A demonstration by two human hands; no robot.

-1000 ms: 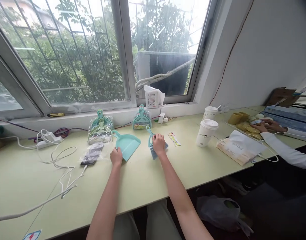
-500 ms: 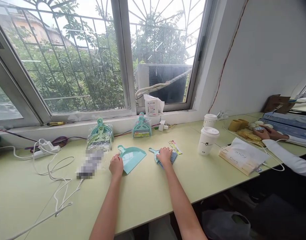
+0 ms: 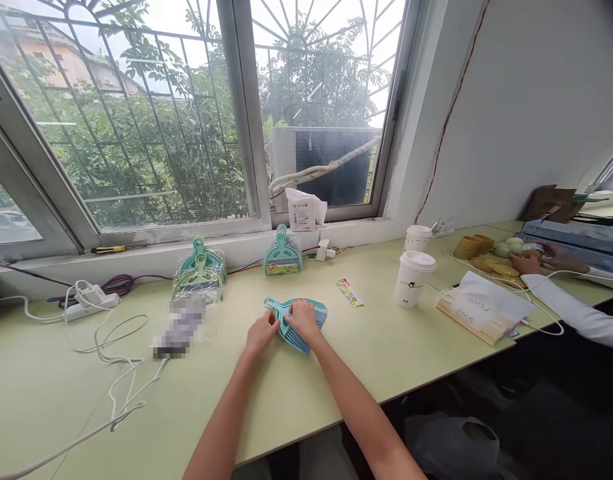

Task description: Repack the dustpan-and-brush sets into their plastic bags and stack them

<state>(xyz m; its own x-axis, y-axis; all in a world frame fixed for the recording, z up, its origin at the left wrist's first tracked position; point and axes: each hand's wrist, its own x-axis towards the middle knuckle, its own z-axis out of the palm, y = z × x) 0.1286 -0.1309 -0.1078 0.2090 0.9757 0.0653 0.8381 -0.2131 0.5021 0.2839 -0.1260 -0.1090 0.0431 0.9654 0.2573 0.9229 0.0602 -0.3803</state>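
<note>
A pale green table [image 3: 356,353] runs under a barred window [image 3: 161,133], with leaves and an outdoor unit beyond the glass. Both forearms reach in from the near edge, angled toward each other, and the hands nearly meet over the middle of the table.

The left hand [image 3: 262,331] comes in at the left side, near the base of the handles, its fingers curled and its thumb on the edge of the dustpan [image 3: 320,309]. The right hand [image 3: 304,319] lies palm down over the brush [image 3: 293,337], fingers close together and bent over its head; where its fingertips end underneath cannot be told.

There is one dustpan and one brush between the hands, two lidded paper cups [image 3: 413,280] to the right, and one printed strip [image 3: 349,293] just beside the right hand. At the back stand two groups of wrapped sets, one at left [image 3: 200,273] and one near the centre; the number in each is unclear.

The dustpan is glossy turquoise. The brush lies over it, handles pointing up and left, its blue bristles fanned toward the near right. At far right, another person's hands [image 3: 529,261] are among yellowish items.
</note>
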